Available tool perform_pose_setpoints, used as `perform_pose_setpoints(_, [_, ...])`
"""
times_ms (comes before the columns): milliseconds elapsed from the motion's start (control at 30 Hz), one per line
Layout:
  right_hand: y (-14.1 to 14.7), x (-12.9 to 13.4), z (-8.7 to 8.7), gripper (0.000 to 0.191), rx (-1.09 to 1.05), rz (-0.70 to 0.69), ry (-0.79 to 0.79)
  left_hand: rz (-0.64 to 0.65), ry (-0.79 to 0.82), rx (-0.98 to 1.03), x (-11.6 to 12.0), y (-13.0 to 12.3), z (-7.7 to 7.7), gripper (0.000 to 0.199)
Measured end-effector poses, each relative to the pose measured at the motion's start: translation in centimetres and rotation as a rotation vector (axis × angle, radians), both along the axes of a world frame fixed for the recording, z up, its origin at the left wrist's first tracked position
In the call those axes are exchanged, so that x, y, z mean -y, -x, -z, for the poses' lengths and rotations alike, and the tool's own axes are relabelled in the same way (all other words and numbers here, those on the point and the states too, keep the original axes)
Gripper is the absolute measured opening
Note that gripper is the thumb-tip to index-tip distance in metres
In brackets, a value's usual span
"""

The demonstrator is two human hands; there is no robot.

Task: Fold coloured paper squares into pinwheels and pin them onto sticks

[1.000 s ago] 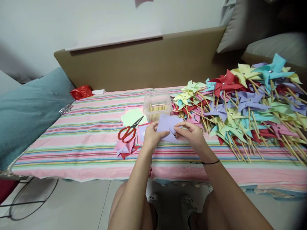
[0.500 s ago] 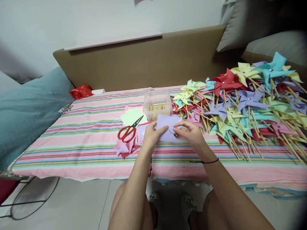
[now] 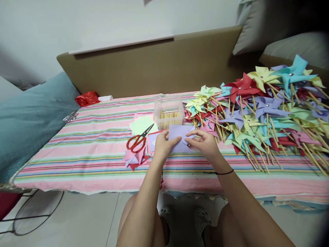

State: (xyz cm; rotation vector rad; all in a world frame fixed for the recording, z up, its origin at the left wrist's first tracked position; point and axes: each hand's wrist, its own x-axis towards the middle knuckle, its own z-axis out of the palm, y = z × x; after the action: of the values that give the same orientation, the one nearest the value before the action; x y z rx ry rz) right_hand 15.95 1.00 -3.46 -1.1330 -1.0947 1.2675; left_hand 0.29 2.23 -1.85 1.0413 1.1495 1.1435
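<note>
- Striped cloth (image 3: 84,144) is spread over a long seat, its far edge backed by a brown panel (image 3: 154,65).
- Above the cloth's middle, a purple paper sheet (image 3: 176,131) is grasped by both hands: its left side is gripped under the thumb of the left hand (image 3: 162,145), its right side pinched in the fingertips of the right hand (image 3: 204,142).
- Just beyond the sheet, thin sticks (image 3: 167,115) are held in a clear plastic box (image 3: 167,102).
- Left of the box, pale green sheets (image 3: 141,125) are partly covered by red-handled scissors (image 3: 143,135); folded paper pieces (image 3: 133,158) are piled nearer the front edge.
- Paper pinwheels (image 3: 267,106) in many colours are heaped along the cloth's right end.
- By the far left corner, a red plastic bundle (image 3: 87,99) is seen beside a small white object (image 3: 105,98).
</note>
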Motion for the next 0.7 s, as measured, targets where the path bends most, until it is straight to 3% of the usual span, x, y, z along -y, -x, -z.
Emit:
perform_pose_setpoints(133, [-0.1, -0.1, -0.1, 0.042, -0.019, 0.009, -0.031, -0.063, -0.032, -0.044, 0.0, -0.1, 0.0, 0.044])
perform_pose_setpoints(267, [0.0, -0.2, -0.1, 0.063, -0.151, 0.09, -0.028, -0.165, -0.025, 0.006, 0.0, -0.2, 0.1, 0.048])
perform_pose_setpoints(400, [0.9, 0.0, -0.1, 0.082, -0.166, 0.058, 0.029, -0.228, -0.023, 0.036, 0.0, -0.3, 0.1, 0.048])
perform_pose_setpoints(500, [1.7, 0.0, -0.2, 0.088, -0.202, 0.1, 0.005, -0.219, -0.024, 0.011, 0.1, -0.4, 0.0, 0.047])
perform_pose_setpoints(700, [1.9, -0.1, -0.2, 0.081, -0.208, 0.167, 0.016, -0.157, -0.008, 0.014, 0.4, -0.5, -0.4, 0.049])
